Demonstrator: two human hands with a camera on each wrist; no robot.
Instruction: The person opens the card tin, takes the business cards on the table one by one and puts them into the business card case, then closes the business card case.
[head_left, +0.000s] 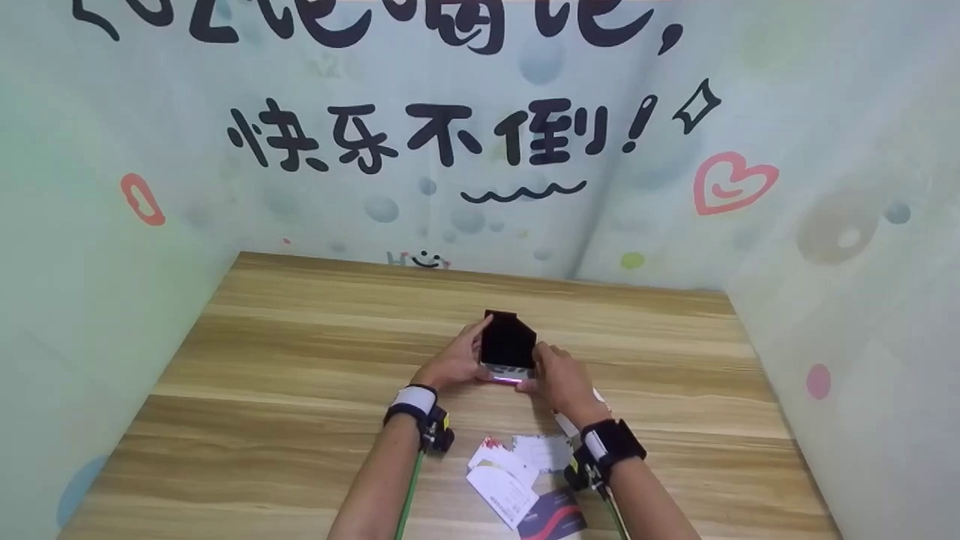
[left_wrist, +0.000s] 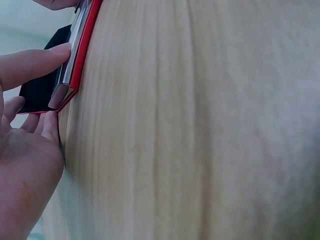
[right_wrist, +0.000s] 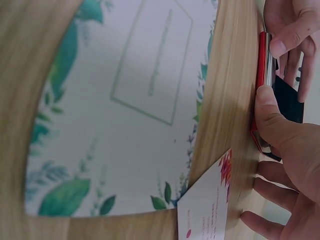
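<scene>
A card case (head_left: 508, 339) stands with its flap up at the middle of the wooden table, showing a black inner face. Its red shell (left_wrist: 80, 65) carries a silver metal frame, seen edge-on in the left wrist view. My left hand (head_left: 452, 361) holds the left side, thumb on the frame and fingers behind the black flap (left_wrist: 42, 95). At the right side my right hand (head_left: 564, 379) grips the case, its thumb (right_wrist: 270, 107) on the metal edge. In the right wrist view, the other visible right fingers spread below the case.
Nearer me lie several cards: white ones (head_left: 501, 487), a leaf-bordered card (head_left: 541, 454) and a dark card with a red wave (head_left: 551, 516). Another card (head_left: 568, 424) is partly hidden under the right wrist. A printed backdrop (head_left: 480, 217) rises behind the table (head_left: 300, 322).
</scene>
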